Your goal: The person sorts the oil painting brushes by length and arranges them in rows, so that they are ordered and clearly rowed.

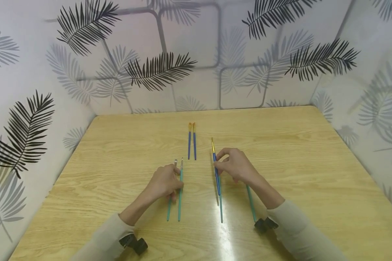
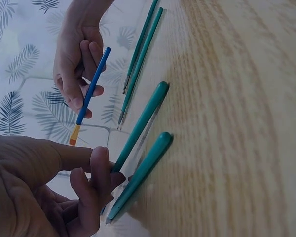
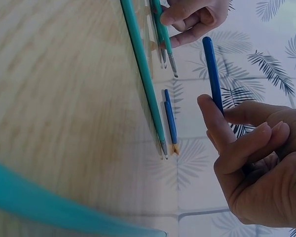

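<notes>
My right hand (image 1: 236, 165) pinches a blue paintbrush (image 1: 214, 158) between thumb and fingertips. In the right wrist view, this blue paintbrush (image 3: 213, 74) is raised off the wooden table, and its bristle end is hidden behind the fingers. Below it, a green paintbrush (image 1: 221, 206) lies on the table. Another green paintbrush (image 1: 250, 203) is partly covered by my right forearm. On the left, my left hand (image 1: 164, 181) has thumb and finger around a green paintbrush (image 1: 180, 195). A second green paintbrush (image 1: 169, 210) runs beneath that hand, its middle hidden.
Two blue paintbrushes (image 1: 194, 145) with orange bristles lie side by side farther back on the wooden table (image 1: 134, 141). Behind the table's far edge rises a wall (image 1: 196, 87) with a leaf pattern. Each sleeve carries a dark wrist camera (image 1: 134, 243).
</notes>
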### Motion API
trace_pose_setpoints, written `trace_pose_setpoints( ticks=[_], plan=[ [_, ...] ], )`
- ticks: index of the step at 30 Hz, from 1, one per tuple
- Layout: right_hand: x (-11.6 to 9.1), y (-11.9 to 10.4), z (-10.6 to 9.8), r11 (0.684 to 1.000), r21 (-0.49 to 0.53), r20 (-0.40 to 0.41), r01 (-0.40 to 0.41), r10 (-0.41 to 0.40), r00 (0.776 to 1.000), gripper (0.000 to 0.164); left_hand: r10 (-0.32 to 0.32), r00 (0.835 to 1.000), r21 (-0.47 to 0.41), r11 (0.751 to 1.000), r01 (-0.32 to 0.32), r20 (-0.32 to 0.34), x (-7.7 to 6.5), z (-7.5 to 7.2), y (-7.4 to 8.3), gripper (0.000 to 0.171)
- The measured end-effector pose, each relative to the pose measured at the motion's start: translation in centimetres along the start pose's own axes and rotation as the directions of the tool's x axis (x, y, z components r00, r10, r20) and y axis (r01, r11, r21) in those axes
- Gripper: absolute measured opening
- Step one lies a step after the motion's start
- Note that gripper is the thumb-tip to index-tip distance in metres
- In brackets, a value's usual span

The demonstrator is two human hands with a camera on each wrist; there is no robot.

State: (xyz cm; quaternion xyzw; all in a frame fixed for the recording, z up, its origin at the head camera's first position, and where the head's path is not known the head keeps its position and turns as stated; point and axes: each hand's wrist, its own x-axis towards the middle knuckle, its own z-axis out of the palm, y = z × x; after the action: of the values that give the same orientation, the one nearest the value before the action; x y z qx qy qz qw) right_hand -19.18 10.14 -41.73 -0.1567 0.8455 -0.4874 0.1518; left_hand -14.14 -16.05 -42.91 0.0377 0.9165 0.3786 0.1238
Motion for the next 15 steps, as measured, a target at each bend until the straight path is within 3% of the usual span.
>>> trace_pose_setpoints(
  ticks=[15],
  plan=[
    [0.64,-0.56,-0.44,1.000,-0.021,-0.033,0.007,-0.008,0.999,0.025,-0.003,1.000,0.133,0.991,0.002,0.005,0.01,-0.16,0.37,0.050]
  ],
)
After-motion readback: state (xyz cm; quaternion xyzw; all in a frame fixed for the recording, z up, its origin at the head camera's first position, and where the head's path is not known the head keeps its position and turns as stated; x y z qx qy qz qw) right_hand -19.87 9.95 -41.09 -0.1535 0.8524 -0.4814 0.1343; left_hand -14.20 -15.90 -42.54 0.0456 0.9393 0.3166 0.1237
